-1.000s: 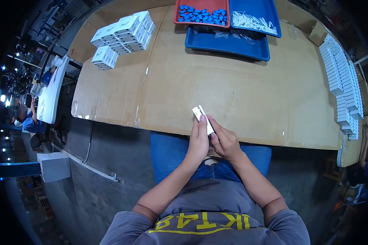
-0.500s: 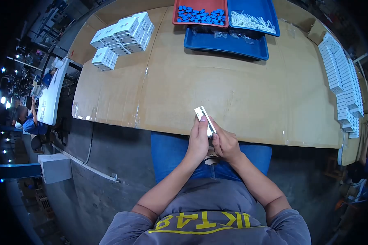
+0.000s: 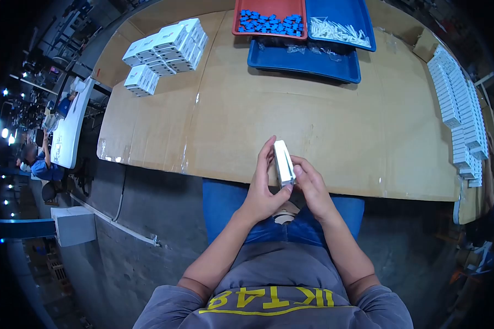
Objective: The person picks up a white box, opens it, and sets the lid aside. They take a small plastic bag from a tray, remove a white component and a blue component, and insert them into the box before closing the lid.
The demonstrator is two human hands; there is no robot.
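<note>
A white, narrow, box-like piece (image 3: 283, 160) with a dark slit along one side is held upright between both hands, just above the table's front edge. My left hand (image 3: 264, 193) grips it from the left, with the fingers behind and the thumb at its lower end. My right hand (image 3: 314, 191) closes on its right side, with the thumb pressed near the lower corner. The fingers hide part of the piece, and I cannot make out what exactly it is.
Stacked white boxes (image 3: 167, 46) stand at the back left, with long rows of white pieces (image 3: 460, 104) along the right edge. A red tray (image 3: 302, 34) holds blue parts, a blue tray (image 3: 370, 33) white sticks. Another blue tray (image 3: 307, 75) sits in front. A person (image 3: 45, 164) sits far left.
The white piece has turned to show a broader side. My left fingers have opened out along its left side, and my right hand has shifted slightly right with its thumb higher.
</note>
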